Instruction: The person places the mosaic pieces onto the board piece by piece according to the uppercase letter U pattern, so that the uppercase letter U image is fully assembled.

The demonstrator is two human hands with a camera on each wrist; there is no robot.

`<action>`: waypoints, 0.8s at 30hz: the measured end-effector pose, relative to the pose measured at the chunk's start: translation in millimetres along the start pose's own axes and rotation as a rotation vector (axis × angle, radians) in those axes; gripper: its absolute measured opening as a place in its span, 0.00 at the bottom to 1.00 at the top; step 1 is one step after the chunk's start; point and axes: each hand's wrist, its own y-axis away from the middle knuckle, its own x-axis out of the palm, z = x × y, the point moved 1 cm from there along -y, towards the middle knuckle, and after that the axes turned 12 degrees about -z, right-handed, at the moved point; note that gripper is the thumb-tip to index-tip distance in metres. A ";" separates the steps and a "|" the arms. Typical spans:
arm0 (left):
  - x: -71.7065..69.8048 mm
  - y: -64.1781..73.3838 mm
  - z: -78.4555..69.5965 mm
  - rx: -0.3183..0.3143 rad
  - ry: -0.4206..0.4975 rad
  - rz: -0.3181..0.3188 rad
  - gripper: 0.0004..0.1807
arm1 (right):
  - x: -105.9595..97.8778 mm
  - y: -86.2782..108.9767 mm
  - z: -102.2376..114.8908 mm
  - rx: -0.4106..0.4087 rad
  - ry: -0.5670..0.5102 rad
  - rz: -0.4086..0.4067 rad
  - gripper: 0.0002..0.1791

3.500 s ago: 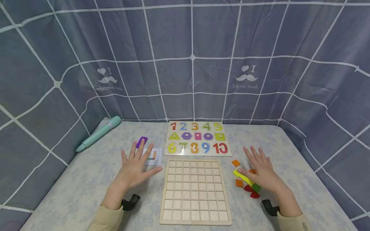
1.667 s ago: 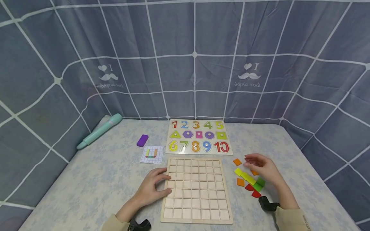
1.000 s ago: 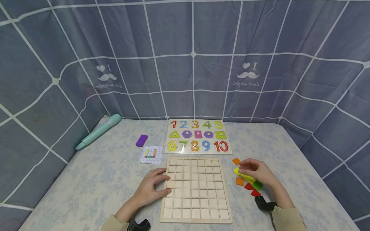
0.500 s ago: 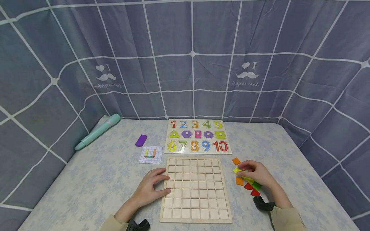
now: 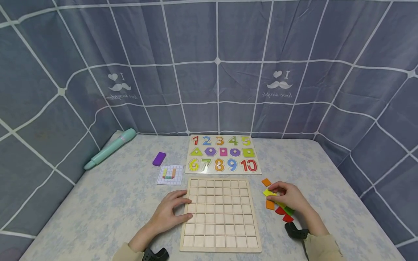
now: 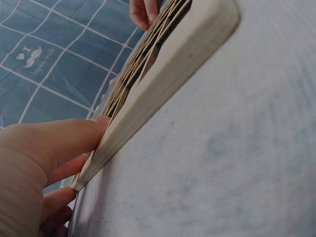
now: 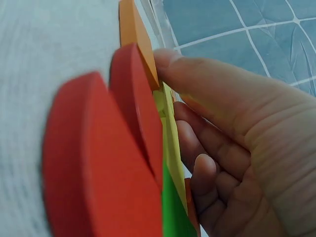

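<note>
My left hand (image 5: 168, 210) rests at the left edge of a wooden grid board (image 5: 220, 250), thumb and fingertips touching its frame. The left wrist view shows the thumb over the board's rim (image 6: 163, 81) and other fingers against its side. At the right my right hand (image 5: 290, 197) pinches a yellow tile (image 5: 267, 193) between thumb and fingers, low among the loose pieces. Around it lie an orange square (image 5: 266, 182), another orange square (image 5: 270, 205), red quarter-round pieces (image 5: 287, 218) and a green piece (image 5: 289, 210), partly hidden by the hand.
Behind the grid board lies a number-and-shape puzzle board (image 5: 223, 172). A pattern card (image 5: 169, 181) and a purple block (image 5: 159, 158) sit left of it. A teal pen-shaped object (image 5: 111, 148) lies at the far left, near the grey-blue checked curtain (image 5: 196, 87).
Both hands were spread above the table. My left hand has come to the grid board's edge; my right hand has lowered onto the pieces and closed its fingertips on a yellow tile.
</note>
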 end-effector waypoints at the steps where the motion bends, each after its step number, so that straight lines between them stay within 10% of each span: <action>1: 0.0 -0.1 -0.3 0.002 0.001 -0.001 0.19 | 0.3 -0.1 0.2 0.006 0.004 -0.001 0.20; 24: -1.1 -0.7 -1.1 -0.011 0.017 0.004 0.20 | -12.5 -2.7 26.6 -0.119 0.071 -0.056 0.15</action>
